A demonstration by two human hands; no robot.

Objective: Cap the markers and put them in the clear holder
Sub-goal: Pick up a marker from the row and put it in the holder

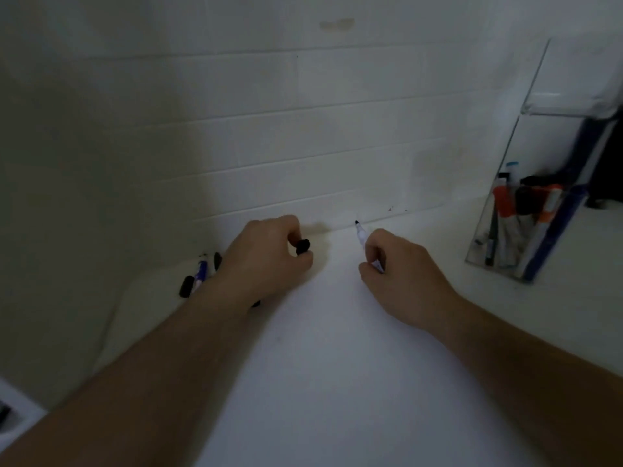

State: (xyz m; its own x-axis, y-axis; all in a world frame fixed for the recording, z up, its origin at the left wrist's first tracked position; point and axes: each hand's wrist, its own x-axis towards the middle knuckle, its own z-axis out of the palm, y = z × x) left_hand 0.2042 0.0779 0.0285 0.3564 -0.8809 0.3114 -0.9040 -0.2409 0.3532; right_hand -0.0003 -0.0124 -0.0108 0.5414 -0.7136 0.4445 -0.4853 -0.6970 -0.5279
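Left hand [269, 257] pinches black cap [302, 246]; right hand [401, 274] grips uncapped marker [362, 235] mid-barrel, tip up; both light, rigid, likely slick plastic; holder [526, 210] well right; spare markers [201, 274] lie left.

A white tiled wall [303, 129] fills the view from 10 to 1 o'clock, dimly lit, meeting a pale surface [320, 365] that runs down toward 6 o'clock.

Likely a classroom or office: painted block wall [303, 136], marker holder [526, 210].
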